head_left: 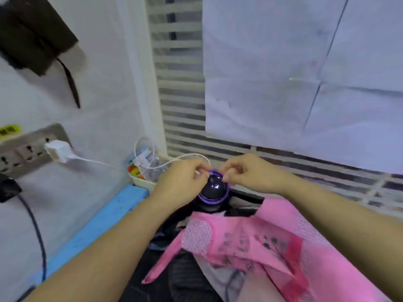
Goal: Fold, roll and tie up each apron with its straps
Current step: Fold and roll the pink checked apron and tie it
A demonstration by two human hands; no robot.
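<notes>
Apron (pixel 250 243) lies untouched — left hand (pixel 181 182) pinches cable (pixel 96 161), right hand (pixel 248 173) pinches dome (pixel 214 186) at its rim — a tug may topple dome onto it.

On my feed a rough white wall (pixel 104 94) fills nine to eleven o'clock. A dark cloth (pixel 32 33) hangs on it at eleven o'clock, one strip dangling below. At nine o'clock a grey socket panel (pixel 26 149) sits on the wall with a white charger (pixel 58 150) plugged in, and its white cable (pixel 98 162) runs toward the centre. At eight o'clock a dark cable (pixel 37 234) drops beside a blue ledge (pixel 104 223). At twelve o'clock I see a louvred window (pixel 178 83) with pale slats. White paper sheets (pixel 272 62) cover it from one to three o'clock. The light is soft and even.
</notes>
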